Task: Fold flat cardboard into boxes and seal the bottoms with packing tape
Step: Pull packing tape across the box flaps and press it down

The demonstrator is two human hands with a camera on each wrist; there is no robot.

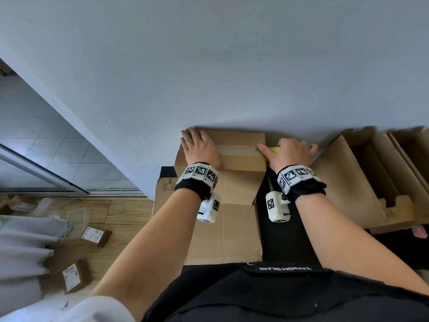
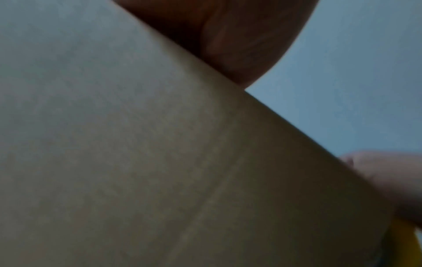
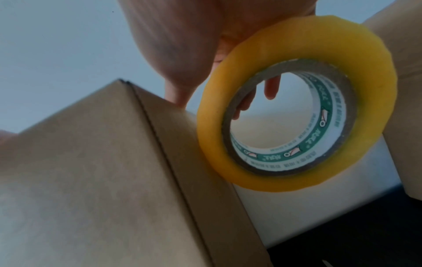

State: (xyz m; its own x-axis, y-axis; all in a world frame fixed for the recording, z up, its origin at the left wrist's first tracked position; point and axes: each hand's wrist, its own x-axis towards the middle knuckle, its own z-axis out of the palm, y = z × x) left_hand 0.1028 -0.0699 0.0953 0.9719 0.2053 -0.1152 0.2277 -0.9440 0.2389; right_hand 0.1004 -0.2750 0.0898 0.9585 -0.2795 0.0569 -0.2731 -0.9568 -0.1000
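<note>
A brown cardboard box (image 1: 239, 140) stands against the wall with its closed flaps up and a strip of clear tape (image 1: 239, 150) along the seam. My left hand (image 1: 198, 146) lies flat on the box's left end, fingers straight; its palm (image 2: 228, 36) shows over the cardboard (image 2: 137, 144) in the left wrist view. My right hand (image 1: 292, 152) grips a yellow tape roll (image 1: 275, 149) just off the box's right edge, its thumb (image 1: 261, 147) pressing on the tape end. The roll (image 3: 331, 39) hangs beside the box's corner (image 3: 91, 171), fingers curled over it.
Flat cardboard sheets (image 1: 222, 231) lie under and in front of the box on a black table (image 1: 283, 242). Several folded open boxes (image 1: 362, 182) lean at the right. On the wooden floor at the left lie small labelled parcels (image 1: 95, 235) and pale bags (image 1: 23, 240).
</note>
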